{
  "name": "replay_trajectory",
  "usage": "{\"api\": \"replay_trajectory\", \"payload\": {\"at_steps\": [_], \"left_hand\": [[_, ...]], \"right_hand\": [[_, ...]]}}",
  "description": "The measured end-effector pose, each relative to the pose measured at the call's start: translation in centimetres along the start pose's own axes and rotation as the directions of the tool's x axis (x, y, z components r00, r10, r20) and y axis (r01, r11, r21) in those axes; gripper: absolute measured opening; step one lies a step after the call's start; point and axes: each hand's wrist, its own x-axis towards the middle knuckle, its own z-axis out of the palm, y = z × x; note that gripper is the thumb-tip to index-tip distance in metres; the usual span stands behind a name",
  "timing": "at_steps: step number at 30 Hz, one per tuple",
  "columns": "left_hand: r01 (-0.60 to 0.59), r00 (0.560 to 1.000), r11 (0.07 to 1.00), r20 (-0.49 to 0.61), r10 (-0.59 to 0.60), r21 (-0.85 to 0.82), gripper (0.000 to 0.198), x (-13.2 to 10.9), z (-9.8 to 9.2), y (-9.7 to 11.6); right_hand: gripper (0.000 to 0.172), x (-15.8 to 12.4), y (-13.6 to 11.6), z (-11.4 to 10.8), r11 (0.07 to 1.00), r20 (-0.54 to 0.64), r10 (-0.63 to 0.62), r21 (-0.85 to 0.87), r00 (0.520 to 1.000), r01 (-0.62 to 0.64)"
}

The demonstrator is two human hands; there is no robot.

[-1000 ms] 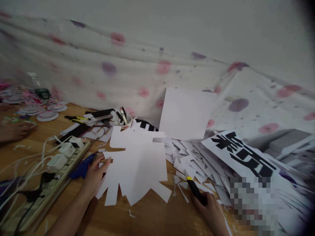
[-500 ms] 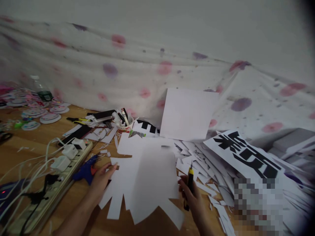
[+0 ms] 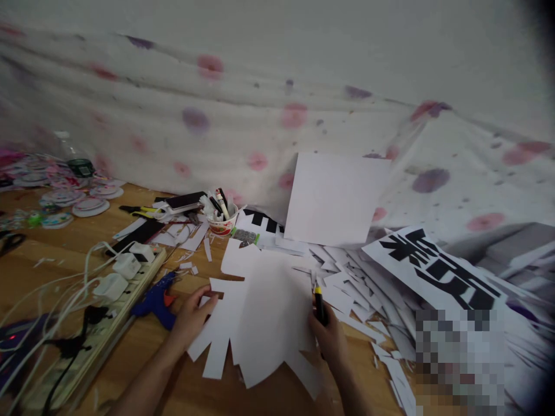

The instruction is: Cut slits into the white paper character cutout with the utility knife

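A white sheet of paper with jagged cut edges (image 3: 264,312) lies on the wooden table (image 3: 65,231) in front of me. My left hand (image 3: 191,318) rests on the sheet's left edge, fingers curled and pinching it. My right hand (image 3: 329,341) is at the sheet's right edge, closed around a black utility knife with a yellow tip (image 3: 319,303) that points up and away from me.
A blue glue gun (image 3: 154,297) lies left of my left hand, beside a power strip with white plugs and cables (image 3: 108,289). A cup of pens (image 3: 221,219), a heap of paper scraps (image 3: 355,283), printed sheets (image 3: 437,271) and an upright white sheet (image 3: 333,199) surround it. A spotted cloth hangs behind.
My right hand has come in from the right with the knife and now sits at the sheet's right edge. The sheet and my left hand have shifted slightly right.
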Motion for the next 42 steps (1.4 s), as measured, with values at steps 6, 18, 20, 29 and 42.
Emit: {"api": "replay_trajectory", "payload": {"at_steps": [6, 18, 20, 29, 42], "left_hand": [[0.016, 0.998, 0.995, 0.067, -0.01, -0.095, 0.036, 1.2, -1.7, 1.2], [0.063, 0.991, 0.991, -0.109, -0.076, -0.115, 0.029, 3.4, -3.2, 4.0], [-0.058, 0.988, 0.998, -0.143, 0.056, -0.011, 0.029, 3.7, -2.4, 4.2], [-0.582, 0.808, 0.638, 0.272, 0.522, 0.505, 0.023, 4.0, 5.4, 7.5], [-0.533, 0.831, 0.477, 0.54, 0.137, 0.699, 0.03, 6.1, 6.7, 8.7]], "right_hand": [[0.044, 0.8, -0.4, 1.2, 0.994, -0.006, -0.013, 0.109, 1.0, 0.013], [0.036, -0.8, -3.2, -1.3, 0.941, 0.046, -0.078, 0.334, 0.996, 0.059], [0.035, -0.6, -3.2, -1.5, 0.943, 0.043, -0.098, 0.323, 0.994, 0.079], [0.039, -0.5, -1.8, -1.6, 0.931, 0.093, -0.129, 0.354, 0.987, 0.089], [0.041, -1.9, 1.0, -2.4, 0.952, 0.013, -0.129, 0.281, 0.992, 0.12]]}}
